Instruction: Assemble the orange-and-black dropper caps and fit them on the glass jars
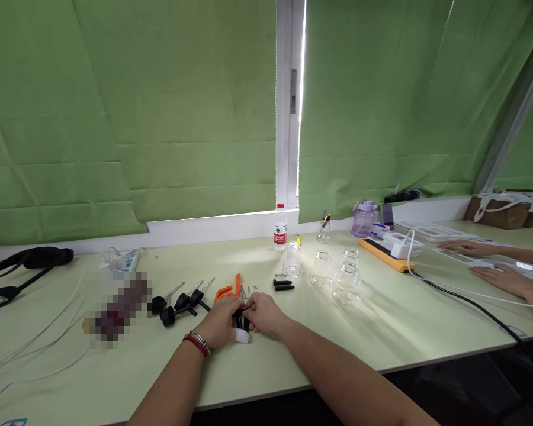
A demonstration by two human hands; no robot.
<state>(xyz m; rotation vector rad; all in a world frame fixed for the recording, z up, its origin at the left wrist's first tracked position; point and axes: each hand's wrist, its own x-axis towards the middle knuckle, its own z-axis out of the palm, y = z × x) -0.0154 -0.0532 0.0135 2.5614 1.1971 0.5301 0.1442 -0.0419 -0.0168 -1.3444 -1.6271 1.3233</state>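
Note:
My left hand, white wrap on its thumb, is closed round dark parts low over the table. My right hand meets it from the right, fingers pinched at the same dark parts; fingers cover most of them, so their kind cannot be told. Just beyond lie orange plastic pieces and small metal rods. To the left lie several black-capped pieces with metal shafts. Right of my hands are black cylindrical parts and a coil spring.
Several clear glass vessels stand right of centre, with a water bottle behind. An orange power strip trails cables toward the right. Another person's hands rest at far right. A pixelated object and white cables lie left.

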